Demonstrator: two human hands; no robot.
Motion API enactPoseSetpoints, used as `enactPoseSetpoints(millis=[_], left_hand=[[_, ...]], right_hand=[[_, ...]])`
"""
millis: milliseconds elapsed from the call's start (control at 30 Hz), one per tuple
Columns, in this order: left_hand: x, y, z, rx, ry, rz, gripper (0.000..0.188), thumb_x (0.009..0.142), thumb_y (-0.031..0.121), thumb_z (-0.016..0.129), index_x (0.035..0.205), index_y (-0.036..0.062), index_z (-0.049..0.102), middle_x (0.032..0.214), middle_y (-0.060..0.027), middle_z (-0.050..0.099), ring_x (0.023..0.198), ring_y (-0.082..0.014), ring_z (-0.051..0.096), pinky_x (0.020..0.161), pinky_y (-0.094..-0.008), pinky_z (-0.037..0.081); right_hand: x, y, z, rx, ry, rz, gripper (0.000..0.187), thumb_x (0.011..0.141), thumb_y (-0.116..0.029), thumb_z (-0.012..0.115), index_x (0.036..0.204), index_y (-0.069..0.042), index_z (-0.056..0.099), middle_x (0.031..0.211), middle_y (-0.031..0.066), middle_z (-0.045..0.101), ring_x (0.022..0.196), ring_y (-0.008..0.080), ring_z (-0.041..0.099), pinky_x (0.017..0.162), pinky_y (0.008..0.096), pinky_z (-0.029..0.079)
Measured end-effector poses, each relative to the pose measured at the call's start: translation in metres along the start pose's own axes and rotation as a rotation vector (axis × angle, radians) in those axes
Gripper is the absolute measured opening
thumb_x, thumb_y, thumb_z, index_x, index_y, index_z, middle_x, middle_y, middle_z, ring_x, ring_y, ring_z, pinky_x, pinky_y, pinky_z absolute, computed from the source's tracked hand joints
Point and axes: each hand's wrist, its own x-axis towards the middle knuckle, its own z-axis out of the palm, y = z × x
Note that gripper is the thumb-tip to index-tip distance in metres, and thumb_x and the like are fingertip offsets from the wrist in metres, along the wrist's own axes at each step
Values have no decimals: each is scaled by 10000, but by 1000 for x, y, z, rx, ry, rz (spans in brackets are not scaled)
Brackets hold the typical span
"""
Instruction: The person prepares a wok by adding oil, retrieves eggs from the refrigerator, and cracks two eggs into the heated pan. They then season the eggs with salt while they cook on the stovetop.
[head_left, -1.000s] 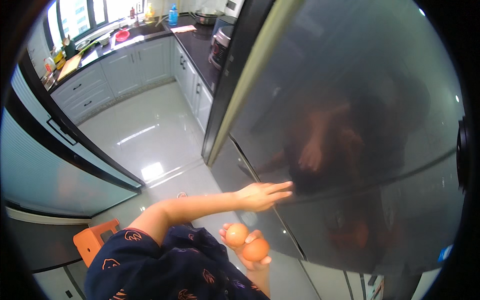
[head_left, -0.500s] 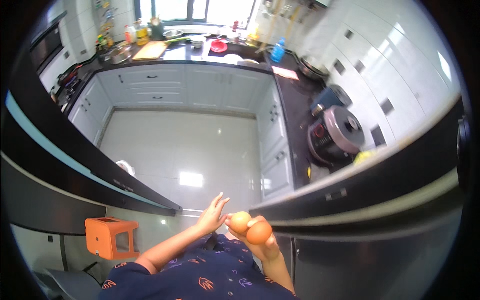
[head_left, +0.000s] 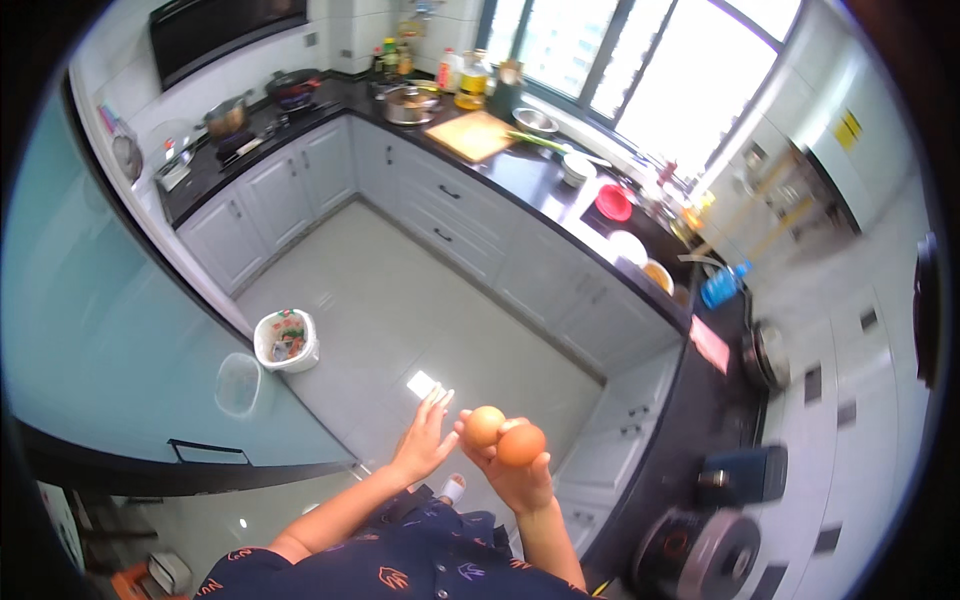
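Note:
Two brown eggs sit in my right hand [head_left: 516, 487], held up in front of my body with the fingers curled round them. The paler egg [head_left: 485, 427] rests toward the fingertips on the left; the darker egg [head_left: 522, 445] is beside it on the right, nearer the thumb side. Close by on the left, my left hand [head_left: 424, 440] is raised with its fingers stretched out, holding nothing and apart from the eggs.
A teal door panel [head_left: 130, 300] stands on my left, with a white waste bin [head_left: 287, 341] beyond it. Dark counters run round the kitchen. They hold a cutting board [head_left: 472, 136], a red bowl [head_left: 613, 203] and, near right, a pressure cooker [head_left: 695, 555].
My view has turned left and advanced through the doorway into the kitchen. The bin and stove side now show fully. Both eggs stay in my right hand; my left hand remains open.

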Motion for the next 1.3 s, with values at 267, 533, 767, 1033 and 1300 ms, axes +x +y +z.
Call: enactPoseSetpoints(millis=[267,533,767,1033,1300], left_hand=[[108,-54,-19,-147,257,-283,636,846,139,644,1411,82,356,1507,-177,241,1188,-301,553,956,-407,480],[246,-155,-105,-115,406,-370,622,853,113,649,1414,89,380,1521,-169,216,1163,-303,565,970,-399,477],[365,-204,-191,-114,458,-350,599,854,108,631,1400,87,388,1523,-178,211,1209,-322,529,972,-405,461],[491,-272,-219,-175,473,-390,601,861,102,622,1409,73,377,1529,-192,193,1180,-339,528,966,-404,458],[646,-308,-279,-121,414,-345,563,885,127,611,1398,57,388,1521,-190,211,1184,-330,540,967,-412,462]], right_hand=[[189,-16,-72,42,-92,231,667,793,-631,643,1245,-155,524,1436,233,370,1347,404,358,1141,482,265],[388,16,-87,35,-116,421,665,772,-606,684,1227,-144,537,1429,228,382,1338,401,370,1133,472,286],[536,36,-110,54,-132,467,653,779,-530,724,1226,-101,519,1413,237,394,1340,408,364,1133,481,286],[678,50,-179,155,-29,494,673,835,-427,709,1291,-26,420,1339,141,449,1291,312,431,1125,506,310],[846,36,-223,56,-48,444,656,836,-434,703,1270,-19,439,1323,146,466,1282,317,446,1116,494,324]])
